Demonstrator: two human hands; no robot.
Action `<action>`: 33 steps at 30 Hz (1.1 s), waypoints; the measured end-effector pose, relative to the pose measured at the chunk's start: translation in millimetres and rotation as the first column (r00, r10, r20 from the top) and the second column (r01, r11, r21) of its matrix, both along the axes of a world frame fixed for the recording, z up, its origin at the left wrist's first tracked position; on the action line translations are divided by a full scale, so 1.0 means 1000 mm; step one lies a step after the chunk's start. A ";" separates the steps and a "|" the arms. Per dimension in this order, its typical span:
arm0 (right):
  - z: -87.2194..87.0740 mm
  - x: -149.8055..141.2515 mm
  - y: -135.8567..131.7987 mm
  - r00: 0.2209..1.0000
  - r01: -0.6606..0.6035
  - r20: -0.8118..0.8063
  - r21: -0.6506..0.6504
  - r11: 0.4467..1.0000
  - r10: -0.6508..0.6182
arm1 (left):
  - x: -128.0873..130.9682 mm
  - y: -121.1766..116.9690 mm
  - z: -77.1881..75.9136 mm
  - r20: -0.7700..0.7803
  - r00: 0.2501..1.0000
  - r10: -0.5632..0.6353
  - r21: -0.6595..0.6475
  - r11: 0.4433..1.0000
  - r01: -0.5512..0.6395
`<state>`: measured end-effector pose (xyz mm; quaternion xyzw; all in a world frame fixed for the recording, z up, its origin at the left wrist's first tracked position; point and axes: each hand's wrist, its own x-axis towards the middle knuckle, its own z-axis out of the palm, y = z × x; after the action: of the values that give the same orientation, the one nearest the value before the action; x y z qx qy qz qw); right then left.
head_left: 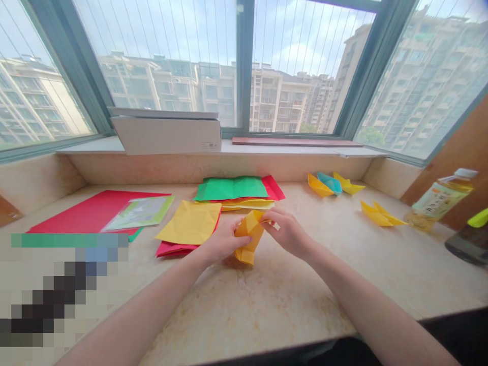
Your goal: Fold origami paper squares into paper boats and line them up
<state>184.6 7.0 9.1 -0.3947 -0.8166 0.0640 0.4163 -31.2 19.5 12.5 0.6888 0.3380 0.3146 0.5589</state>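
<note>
A folded piece of orange-yellow paper (251,236) is held up over the counter between both hands. My left hand (226,239) grips its left side, the thumb lying across the front. With thumb and fingers, my right hand (284,229) pinches the paper's upper right corner. Just left of my left hand lies a stack of creased yellow paper (190,221) with red sheets (177,249) beneath it. Behind the hands are a creased green sheet (234,188), a red sheet (273,187) and more yellow paper (247,204).
Folded paper boats stand at the right rear: yellow (320,185), blue (331,183) and yellow (348,184), with a double-peaked yellow one (382,213) nearer. Beside it are a drink bottle (442,198) and a dark container (470,239). Red sheets (84,211) lie left; a white box (171,134) sits on the sill.
</note>
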 end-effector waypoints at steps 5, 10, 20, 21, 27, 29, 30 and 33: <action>-0.002 0.001 0.000 0.999 -0.032 -0.027 0.003 0.999 0.032 | 0.000 -0.001 0.003 0.046 0.999 0.013 -0.024 1.000 -0.012; 0.000 0.001 -0.003 0.995 -0.094 -0.038 0.030 0.995 0.095 | -0.001 -0.002 0.005 0.135 0.991 0.019 -0.072 0.997 -0.010; 0.003 0.003 -0.007 0.983 -0.165 -0.070 0.076 0.983 0.171 | -0.001 -0.004 0.009 0.257 0.966 -0.004 -0.163 0.985 0.047; 0.003 0.003 -0.007 0.983 -0.160 -0.078 0.083 0.984 0.167 | 0.000 -0.004 0.009 0.267 0.964 -0.009 -0.170 0.984 0.057; 0.006 0.002 -0.008 0.979 -0.176 -0.080 0.112 0.978 0.185 | 0.000 -0.004 0.006 0.316 0.948 0.038 -0.245 0.968 0.043; 0.006 0.001 -0.008 0.975 -0.197 -0.075 0.126 0.972 0.207 | 0.001 -0.004 0.004 0.333 0.941 0.067 -0.264 0.964 0.025; 0.006 0.001 -0.009 0.973 -0.208 -0.070 0.129 0.970 0.218 | 0.001 -0.004 0.004 0.343 0.936 0.078 -0.272 0.962 0.020; 0.006 0.000 -0.009 0.968 -0.237 -0.055 0.129 0.963 0.245 | 0.002 -0.005 0.003 0.352 0.930 0.105 -0.287 0.958 0.000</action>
<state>184.1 -1.9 14.8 -0.2638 -0.8459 0.0782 0.4570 -28.8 14.7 16.0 0.5226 0.2886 0.4001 0.6954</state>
